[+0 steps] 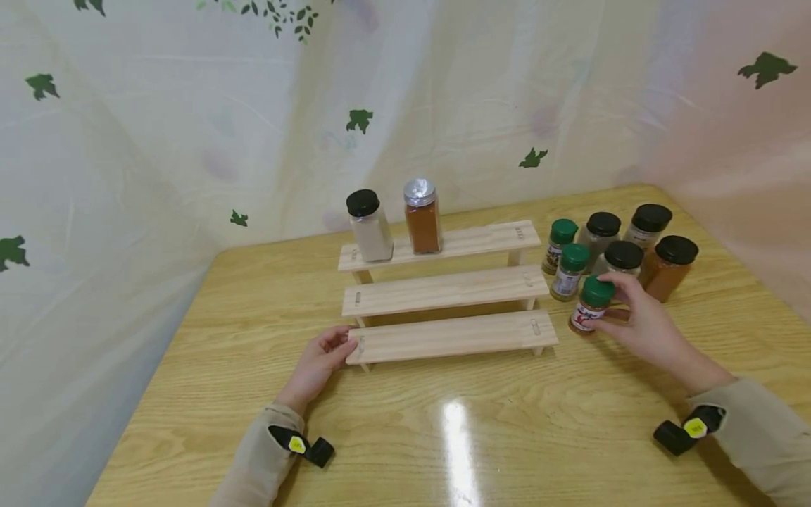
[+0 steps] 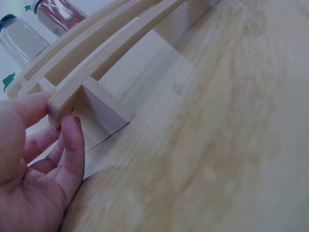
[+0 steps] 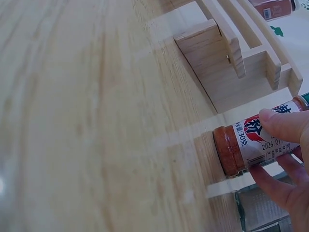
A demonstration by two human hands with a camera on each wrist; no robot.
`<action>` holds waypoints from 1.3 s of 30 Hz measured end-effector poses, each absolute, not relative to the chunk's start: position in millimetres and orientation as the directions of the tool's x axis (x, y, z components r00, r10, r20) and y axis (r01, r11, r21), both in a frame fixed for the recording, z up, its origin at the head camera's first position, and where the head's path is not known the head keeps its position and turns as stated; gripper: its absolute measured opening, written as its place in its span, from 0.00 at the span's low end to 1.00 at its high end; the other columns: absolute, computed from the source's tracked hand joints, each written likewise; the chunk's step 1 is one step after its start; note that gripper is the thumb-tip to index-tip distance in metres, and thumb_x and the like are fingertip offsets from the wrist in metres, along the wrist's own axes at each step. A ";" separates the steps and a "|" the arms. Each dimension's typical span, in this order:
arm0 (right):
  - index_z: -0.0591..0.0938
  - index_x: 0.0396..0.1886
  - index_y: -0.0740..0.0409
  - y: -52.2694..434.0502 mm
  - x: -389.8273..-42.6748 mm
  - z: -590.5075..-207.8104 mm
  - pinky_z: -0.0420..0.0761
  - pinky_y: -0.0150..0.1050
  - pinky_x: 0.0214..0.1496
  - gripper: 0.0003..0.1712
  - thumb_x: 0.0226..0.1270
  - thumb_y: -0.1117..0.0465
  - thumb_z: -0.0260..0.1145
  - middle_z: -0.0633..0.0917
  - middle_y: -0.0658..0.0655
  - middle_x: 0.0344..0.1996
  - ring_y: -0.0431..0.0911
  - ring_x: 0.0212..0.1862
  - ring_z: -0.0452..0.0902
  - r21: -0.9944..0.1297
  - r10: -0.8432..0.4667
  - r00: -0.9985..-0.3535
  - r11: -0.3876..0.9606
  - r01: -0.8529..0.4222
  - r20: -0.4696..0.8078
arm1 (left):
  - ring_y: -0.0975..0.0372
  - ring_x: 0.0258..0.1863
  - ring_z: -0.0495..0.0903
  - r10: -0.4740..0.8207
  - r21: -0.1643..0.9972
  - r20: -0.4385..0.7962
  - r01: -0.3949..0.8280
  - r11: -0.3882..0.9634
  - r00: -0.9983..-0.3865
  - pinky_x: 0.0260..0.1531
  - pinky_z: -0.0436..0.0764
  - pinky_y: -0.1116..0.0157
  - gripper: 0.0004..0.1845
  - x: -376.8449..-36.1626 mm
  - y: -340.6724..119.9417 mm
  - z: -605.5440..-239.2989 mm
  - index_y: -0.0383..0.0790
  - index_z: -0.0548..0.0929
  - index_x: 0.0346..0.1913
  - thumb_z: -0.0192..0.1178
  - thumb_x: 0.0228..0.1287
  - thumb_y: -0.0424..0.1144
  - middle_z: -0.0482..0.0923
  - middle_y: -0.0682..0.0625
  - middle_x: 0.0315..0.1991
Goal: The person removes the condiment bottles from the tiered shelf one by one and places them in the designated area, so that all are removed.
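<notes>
In the head view a three-tier wooden spice rack point(image 1: 451, 338) stands on the table. My left hand point(image 1: 321, 362) pinches the left end of its lowest shelf; in the left wrist view the fingers wrap the board end point(image 2: 65, 99). At the rack's right, my right hand point(image 1: 649, 327) grips a small spice jar point(image 1: 589, 315) with a green lid, red-brown contents and a white-and-red label. The right wrist view shows thumb and fingers on opposite sides of this jar point(image 3: 258, 135). Whether its base touches the table, I cannot tell.
On the top shelf stand a black-lidded jar of pale powder point(image 1: 372, 232) and a silver-lidded jar of orange-brown powder point(image 1: 423, 222). Right of the rack, two green-lidded jars point(image 1: 566, 280) and several black-lidded jars point(image 1: 667, 271) crowd together. A patterned curtain point(image 1: 285, 141) hangs behind the table point(image 1: 405, 436).
</notes>
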State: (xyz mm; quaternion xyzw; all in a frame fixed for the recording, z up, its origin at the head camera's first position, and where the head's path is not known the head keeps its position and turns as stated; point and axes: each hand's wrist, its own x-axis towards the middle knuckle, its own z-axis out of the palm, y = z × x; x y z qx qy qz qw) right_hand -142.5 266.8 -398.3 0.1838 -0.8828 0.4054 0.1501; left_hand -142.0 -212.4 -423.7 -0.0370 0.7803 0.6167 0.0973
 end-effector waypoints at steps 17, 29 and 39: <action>0.61 0.61 0.68 268.7 -144.2 -395.9 0.68 0.12 0.43 0.47 0.39 0.80 0.75 0.75 0.60 0.46 0.15 0.43 0.65 -0.637 -0.219 -0.869 0.605 -0.478 0.444 | 0.66 0.37 0.73 0.088 0.955 -0.194 -0.168 0.246 -0.977 0.35 0.76 0.74 0.20 -141.5 -212.8 -422.4 0.28 0.70 0.59 0.55 0.68 0.34 0.72 0.49 0.41; 0.62 0.60 0.69 274.1 -145.0 -380.6 0.66 0.11 0.46 0.47 0.38 0.82 0.74 0.69 0.28 0.43 0.16 0.43 0.67 -0.594 -0.210 -0.833 0.614 -0.519 0.511 | 0.66 0.38 0.73 0.095 0.955 -0.198 -0.170 0.243 -0.976 0.36 0.76 0.74 0.21 -140.6 -213.5 -421.4 0.28 0.70 0.60 0.55 0.68 0.35 0.72 0.48 0.42; 0.65 0.58 0.73 278.2 -150.7 -354.5 0.68 0.13 0.49 0.45 0.35 0.85 0.72 0.70 0.29 0.46 0.19 0.49 0.69 -0.510 -0.323 -0.751 0.576 -0.639 0.576 | 0.66 0.38 0.73 0.092 0.953 -0.197 -0.168 0.252 -0.976 0.36 0.76 0.74 0.21 -141.2 -213.4 -422.3 0.29 0.71 0.60 0.56 0.68 0.36 0.72 0.48 0.42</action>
